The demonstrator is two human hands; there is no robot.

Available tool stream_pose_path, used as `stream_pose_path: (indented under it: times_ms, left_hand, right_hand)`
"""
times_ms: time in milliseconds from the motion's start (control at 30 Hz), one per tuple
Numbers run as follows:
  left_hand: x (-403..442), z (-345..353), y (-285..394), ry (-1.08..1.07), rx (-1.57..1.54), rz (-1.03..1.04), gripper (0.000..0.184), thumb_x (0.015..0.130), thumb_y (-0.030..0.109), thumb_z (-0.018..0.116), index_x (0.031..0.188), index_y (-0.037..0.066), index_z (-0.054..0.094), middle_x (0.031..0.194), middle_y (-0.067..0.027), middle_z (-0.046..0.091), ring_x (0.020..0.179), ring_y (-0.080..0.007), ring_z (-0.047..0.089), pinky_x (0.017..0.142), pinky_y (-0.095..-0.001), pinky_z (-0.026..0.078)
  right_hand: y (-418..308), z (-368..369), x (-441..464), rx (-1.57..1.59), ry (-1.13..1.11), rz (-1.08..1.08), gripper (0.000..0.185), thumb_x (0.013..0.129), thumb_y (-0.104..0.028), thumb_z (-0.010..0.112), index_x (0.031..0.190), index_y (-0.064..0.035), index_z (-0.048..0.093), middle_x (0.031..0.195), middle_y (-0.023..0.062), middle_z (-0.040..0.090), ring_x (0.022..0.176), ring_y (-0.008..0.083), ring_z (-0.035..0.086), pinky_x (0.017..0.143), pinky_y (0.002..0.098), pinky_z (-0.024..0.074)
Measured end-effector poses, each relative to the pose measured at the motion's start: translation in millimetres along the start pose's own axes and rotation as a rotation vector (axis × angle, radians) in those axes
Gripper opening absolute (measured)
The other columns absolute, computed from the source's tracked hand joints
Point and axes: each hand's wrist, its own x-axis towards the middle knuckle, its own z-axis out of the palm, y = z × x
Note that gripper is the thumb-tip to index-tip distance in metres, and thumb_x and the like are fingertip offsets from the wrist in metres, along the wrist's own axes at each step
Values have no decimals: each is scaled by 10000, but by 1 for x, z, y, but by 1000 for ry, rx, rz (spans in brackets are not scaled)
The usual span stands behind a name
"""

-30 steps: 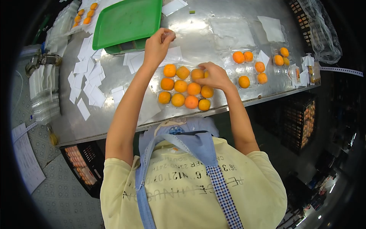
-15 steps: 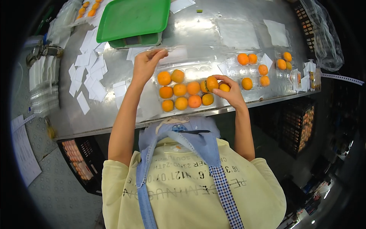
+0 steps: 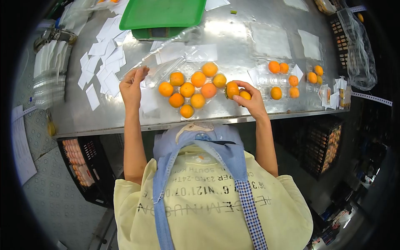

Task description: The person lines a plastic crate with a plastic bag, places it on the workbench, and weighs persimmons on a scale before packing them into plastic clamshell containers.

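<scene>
In front of me a clear plastic clamshell tray (image 3: pixel 186 68) lies turned at an angle on the metal table, with several orange persimmons (image 3: pixel 187 90) in its cups. My left hand (image 3: pixel 132 85) is closed in a pinch at the edge of the tray's raised clear lid (image 3: pixel 166 43), left of the fruit. Just right of the tray, my right hand (image 3: pixel 251 100) grips two persimmons; one persimmon (image 3: pixel 232 89) is at the fingertips and the second sits in the palm, partly covered by the fingers.
A green tray (image 3: pixel 162 14) stands at the back. White paper slips (image 3: pixel 109 58) are scattered at the left. Another clear tray (image 3: pixel 266 79) with several persimmons is at the right. Black crates (image 3: pixel 85 171) stand below the table edge, which runs close to my body.
The tray of persimmons has turned and shifted left. My left hand has moved left and slightly down with the lid edge. My right hand, still holding two persimmons, is now apart from the tray's fruit.
</scene>
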Motion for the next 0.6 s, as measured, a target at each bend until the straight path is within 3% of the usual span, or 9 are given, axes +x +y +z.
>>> stream_pose_path:
  times_ms: [167, 267, 433, 467, 600]
  left_hand:
    - [-10, -35, -17, 185, -54, -92, 252, 894, 191, 610, 986, -38, 663, 919, -130, 684, 849, -195, 663, 772, -287, 524]
    - [-18, -55, -40, 287, -89, -228, 340, 895, 286, 606, 1037, -21, 642, 970, -132, 675, 895, -202, 649, 794, -295, 517]
    - [-30, -77, -67, 456, -207, -391, 439, 880, 321, 623, 1139, -27, 560, 1073, -137, 629, 938, -249, 629, 776, -316, 522]
    - [-30, -84, -72, 440, -277, -419, 571, 852, 282, 668, 1269, -28, 429, 1156, -163, 566, 970, -278, 608, 776, -328, 527]
    - [-28, -102, -99, 481, -375, -409, 818, 781, 154, 744, 1380, -21, 216, 1224, -197, 463, 1001, -281, 571, 818, -352, 511]
  right_hand:
    - [-3, 11, -2, 89, -16, 91, 450, 742, -117, 736, 1160, -42, 587, 966, 44, 625, 871, 99, 557, 775, 236, 451]
    - [2, 13, -3, 80, -24, 138, 447, 740, -112, 737, 1156, -47, 589, 1017, 38, 606, 877, 101, 551, 761, 245, 454]
    - [8, 26, 1, -217, 126, -271, 465, 694, -136, 770, 1117, -51, 595, 1057, 66, 581, 838, 156, 584, 728, 279, 479]
    - [6, 27, 1, -302, 167, -355, 470, 682, -145, 778, 1107, -53, 598, 1062, 75, 577, 834, 173, 592, 726, 289, 485]
    - [-6, 29, -3, -548, 261, -477, 484, 647, -116, 787, 1080, -22, 592, 1062, 104, 551, 750, 175, 592, 700, 280, 490]
